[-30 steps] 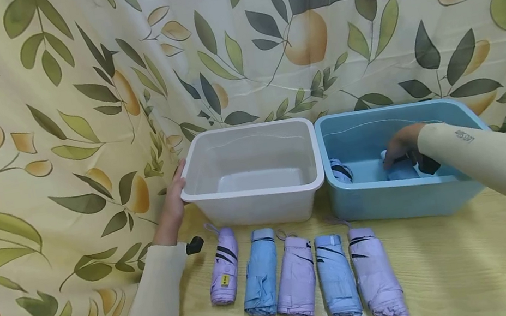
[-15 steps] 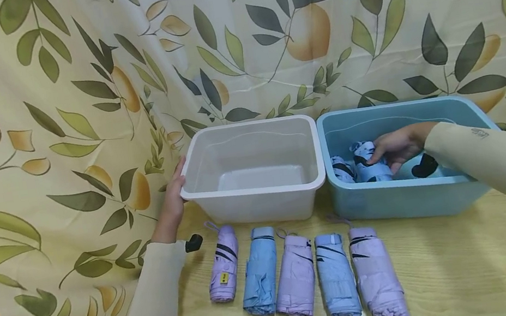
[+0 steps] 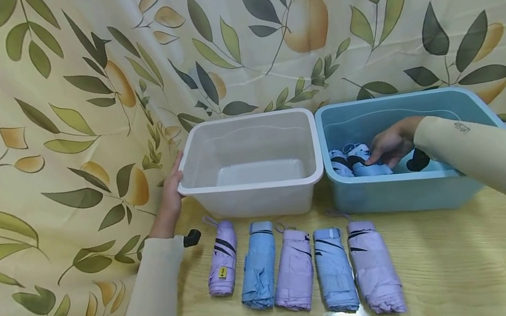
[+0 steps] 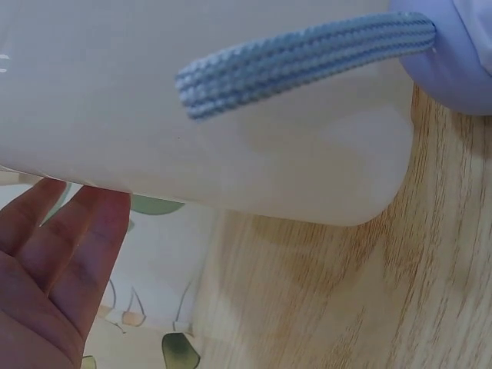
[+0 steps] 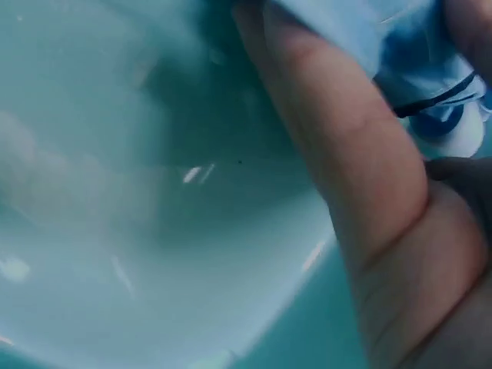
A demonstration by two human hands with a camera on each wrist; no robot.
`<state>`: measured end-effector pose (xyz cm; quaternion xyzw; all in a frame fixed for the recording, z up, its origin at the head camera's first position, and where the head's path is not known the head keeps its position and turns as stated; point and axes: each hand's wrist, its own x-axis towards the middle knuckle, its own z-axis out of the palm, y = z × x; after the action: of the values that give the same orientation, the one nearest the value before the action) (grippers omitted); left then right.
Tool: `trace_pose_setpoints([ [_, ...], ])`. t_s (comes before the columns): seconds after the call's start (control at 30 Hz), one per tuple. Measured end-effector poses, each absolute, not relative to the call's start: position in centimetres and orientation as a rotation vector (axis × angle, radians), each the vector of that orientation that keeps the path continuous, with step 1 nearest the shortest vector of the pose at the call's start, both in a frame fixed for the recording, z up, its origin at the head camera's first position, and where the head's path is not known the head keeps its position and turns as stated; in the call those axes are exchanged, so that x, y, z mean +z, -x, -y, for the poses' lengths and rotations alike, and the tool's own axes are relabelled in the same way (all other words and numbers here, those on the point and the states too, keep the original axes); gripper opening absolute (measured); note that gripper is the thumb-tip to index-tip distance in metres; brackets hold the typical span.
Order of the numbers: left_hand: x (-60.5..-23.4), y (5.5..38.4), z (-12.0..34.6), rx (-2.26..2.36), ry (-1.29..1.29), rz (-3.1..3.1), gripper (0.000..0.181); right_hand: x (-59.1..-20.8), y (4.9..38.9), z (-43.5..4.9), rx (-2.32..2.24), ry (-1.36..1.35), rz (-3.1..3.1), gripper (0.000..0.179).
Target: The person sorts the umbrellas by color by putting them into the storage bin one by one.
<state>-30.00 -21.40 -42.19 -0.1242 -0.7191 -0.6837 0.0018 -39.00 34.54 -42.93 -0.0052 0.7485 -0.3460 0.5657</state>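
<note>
Inside the blue plastic bin [image 3: 403, 194], my right hand [image 3: 392, 143] grips a folded blue umbrella [image 3: 368, 169]. In the right wrist view, the fingers [image 5: 346, 138] curl beneath its blue fabric [image 5: 346, 23]. Another folded blue umbrella [image 3: 339, 164] lies beside it, against the bin's left wall. At the left end of the white bin [image 3: 254, 199], my left hand [image 3: 168, 198] touches the outer wall. The left wrist view shows its extended fingers [image 4: 88, 246] against that wall. The white bin's visible floor is bare.
On the wooden table, several folded umbrellas lie in a row before the bins: small purple [image 3: 221, 259], blue [image 3: 258, 265], purple [image 3: 293, 272], blue [image 3: 335, 272] and purple [image 3: 376, 268]. A leaf-patterned curtain [image 3: 238, 33] stands behind and left.
My right hand has moved left inside the blue bin, bringing the blue umbrella beside the other one there. My left hand stays at the white bin. The head view has tilted slightly.
</note>
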Motion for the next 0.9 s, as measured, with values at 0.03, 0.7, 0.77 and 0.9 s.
trace_pose_setpoints([
  [0.03,-42.0,30.0,21.4,-2.151,0.39,2.259,0.056,-42.9,39.0,-34.6,-0.806,0.013,-1.766,0.062],
  [0.7,-42.6,31.8,24.1,-1.503,0.473,2.638,0.051,-41.4,38.1,-34.4,-0.664,0.009,-1.802,0.07],
  [0.77,-41.8,31.8,24.5,-1.295,0.526,2.731,0.052,-40.9,37.8,-34.5,-0.633,0.03,-1.822,0.071],
  [0.9,-40.4,31.9,24.8,-0.804,0.64,2.871,0.056,-39.2,37.1,-35.1,-0.626,0.09,-1.877,0.067],
])
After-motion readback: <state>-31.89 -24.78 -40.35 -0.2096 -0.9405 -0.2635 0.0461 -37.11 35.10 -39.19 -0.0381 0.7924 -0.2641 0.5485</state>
